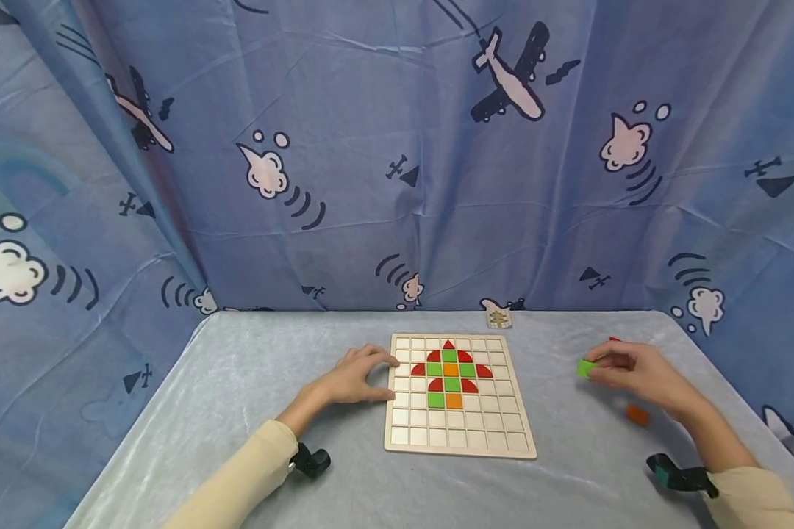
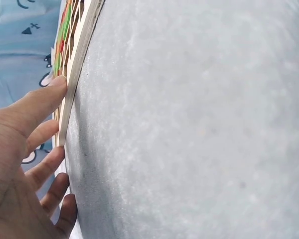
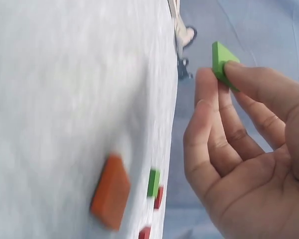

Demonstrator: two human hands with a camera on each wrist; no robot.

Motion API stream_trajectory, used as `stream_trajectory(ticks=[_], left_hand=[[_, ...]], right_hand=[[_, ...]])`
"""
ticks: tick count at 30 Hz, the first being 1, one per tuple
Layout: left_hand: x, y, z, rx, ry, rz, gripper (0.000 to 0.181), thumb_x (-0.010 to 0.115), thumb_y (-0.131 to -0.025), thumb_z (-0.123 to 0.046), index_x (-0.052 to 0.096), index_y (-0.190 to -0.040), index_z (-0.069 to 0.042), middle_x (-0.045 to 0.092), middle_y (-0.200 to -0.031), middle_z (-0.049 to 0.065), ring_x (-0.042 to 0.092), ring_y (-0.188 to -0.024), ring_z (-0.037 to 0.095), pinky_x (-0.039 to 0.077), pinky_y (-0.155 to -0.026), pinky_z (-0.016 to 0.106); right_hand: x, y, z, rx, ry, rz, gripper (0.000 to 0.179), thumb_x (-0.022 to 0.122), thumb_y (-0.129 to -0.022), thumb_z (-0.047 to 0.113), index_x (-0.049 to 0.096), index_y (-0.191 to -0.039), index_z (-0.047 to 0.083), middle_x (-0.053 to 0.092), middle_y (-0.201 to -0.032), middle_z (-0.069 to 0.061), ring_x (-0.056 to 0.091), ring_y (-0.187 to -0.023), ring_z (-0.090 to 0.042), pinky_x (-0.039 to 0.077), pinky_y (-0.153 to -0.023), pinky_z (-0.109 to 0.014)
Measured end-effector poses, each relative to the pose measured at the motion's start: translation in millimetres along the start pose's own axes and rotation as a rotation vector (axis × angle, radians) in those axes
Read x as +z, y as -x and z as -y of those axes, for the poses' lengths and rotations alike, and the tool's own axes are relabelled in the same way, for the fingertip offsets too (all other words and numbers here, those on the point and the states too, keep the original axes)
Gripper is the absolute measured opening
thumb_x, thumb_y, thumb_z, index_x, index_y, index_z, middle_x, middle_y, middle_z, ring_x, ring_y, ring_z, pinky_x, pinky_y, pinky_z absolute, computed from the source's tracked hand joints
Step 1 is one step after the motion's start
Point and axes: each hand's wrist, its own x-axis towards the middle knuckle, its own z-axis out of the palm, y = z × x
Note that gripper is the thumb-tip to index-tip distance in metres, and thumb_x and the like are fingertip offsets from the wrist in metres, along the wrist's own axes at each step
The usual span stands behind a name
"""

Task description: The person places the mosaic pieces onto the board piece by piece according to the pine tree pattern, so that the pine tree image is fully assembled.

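A square wooden grid board (image 1: 459,453) lies on the table, with red, green and orange pieces set in its upper and middle cells as a pattern. My left hand (image 1: 353,376) rests at the board's left edge, thumb and fingertips against the rim, fingers loosely extended. Off to the right of the board, my right hand (image 1: 642,375) pinches a green square tile (image 3: 220,62) between thumb and fingertips, raised over the table. Below that hand lies an orange tile (image 1: 638,415).
Beyond the right hand, a red piece (image 1: 614,339) partly shows; the right wrist view also has a loose green tile (image 3: 153,182) there. A small patterned card (image 1: 499,317) sits at the table's back edge, before a blue printed curtain (image 1: 370,147).
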Motion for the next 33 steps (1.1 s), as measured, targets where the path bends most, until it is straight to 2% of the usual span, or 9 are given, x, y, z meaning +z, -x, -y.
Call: stream_trajectory(ticks=[4, 11, 14, 18, 22, 28, 33], left_hand=[[-0.3, -0.4, -0.1, -0.003, 0.000, 0.003, 0.055, 0.076, -0.084, -0.045, 0.058, -0.134, -0.029, 0.047, -0.147, 0.002, 0.040, -0.134, 0.032, 0.034, -0.112, 0.056], [0.3, -0.5, 1.0, 0.000, -0.002, 0.003, 0.056, 0.075, -0.084, -0.046, 0.058, -0.134, -0.029, 0.047, -0.147, 0.001, 0.041, -0.134, 0.031, 0.034, -0.112, 0.056], [0.4, 0.1, 1.1, 0.002, -0.005, 0.001, 0.056, 0.075, -0.084, -0.046, 0.057, -0.135, -0.029, 0.047, -0.147, 0.001, 0.041, -0.133, 0.031, 0.034, -0.112, 0.056], [0.1, 0.2, 0.4, 0.005, -0.004, -0.003, 0.056, 0.075, -0.084, -0.046, 0.057, -0.134, -0.028, 0.047, -0.147, 0.002, 0.041, -0.133, 0.032, 0.035, -0.111, 0.056], [0.0, 0.3, -0.1, 0.002, -0.001, -0.001, 0.056, 0.075, -0.084, -0.046, 0.058, -0.134, -0.029, 0.047, -0.147, 0.002, 0.041, -0.133, 0.032, 0.035, -0.111, 0.056], [0.8, -0.2, 0.9, -0.003, 0.002, -0.001, 0.055, 0.075, -0.084, -0.046, 0.058, -0.134, -0.030, 0.047, -0.147, 0.000, 0.040, -0.133, 0.031, 0.035, -0.111, 0.056], [0.7, 0.2, 0.5, 0.001, -0.002, -0.005, 0.055, 0.076, -0.084, -0.045, 0.058, -0.134, -0.030, 0.047, -0.147, 0.000, 0.041, -0.133, 0.031, 0.035, -0.111, 0.055]], right_hand=[[9.8, -5.7, 13.8, -0.013, -0.031, 0.024, 0.038, 0.073, -0.089, 0.023, 0.064, -0.119, 0.001, 0.073, -0.104, -0.012, 0.069, -0.084, -0.002, 0.058, -0.071, -0.028], [28.0, -14.4, 39.0, 0.005, -0.110, 0.093, 0.039, 0.075, -0.088, 0.027, 0.064, -0.117, 0.002, 0.074, -0.102, -0.013, 0.072, -0.088, -0.022, 0.059, -0.076, -0.032], [38.1, -17.1, 48.7, -0.009, -0.138, 0.125, 0.037, 0.075, -0.087, 0.027, 0.066, -0.114, 0.004, 0.072, -0.101, -0.012, 0.070, -0.088, -0.026, 0.058, -0.077, -0.032], [52.6, -21.8, 56.0, -0.069, -0.144, 0.151, 0.029, 0.075, -0.087, 0.024, 0.068, -0.109, 0.006, 0.072, -0.099, -0.013, 0.069, -0.084, -0.021, 0.057, -0.073, -0.029], [66.2, -25.7, 61.1, -0.088, -0.174, 0.191, 0.028, 0.075, -0.087, 0.022, 0.067, -0.106, 0.003, 0.072, -0.097, -0.015, 0.067, -0.082, -0.013, 0.058, -0.070, -0.030], [87.0, -29.6, 72.3, -0.119, -0.205, 0.247, 0.023, 0.075, -0.087, 0.016, 0.067, -0.103, 0.001, 0.070, -0.091, -0.015, 0.066, -0.076, -0.014, 0.058, -0.066, -0.032], [103.0, -34.7, 81.5, -0.152, -0.153, 0.268, 0.018, 0.075, -0.087, 0.015, 0.068, -0.099, 0.003, 0.067, -0.085, -0.010, 0.061, -0.070, -0.015, 0.054, -0.061, -0.027]])
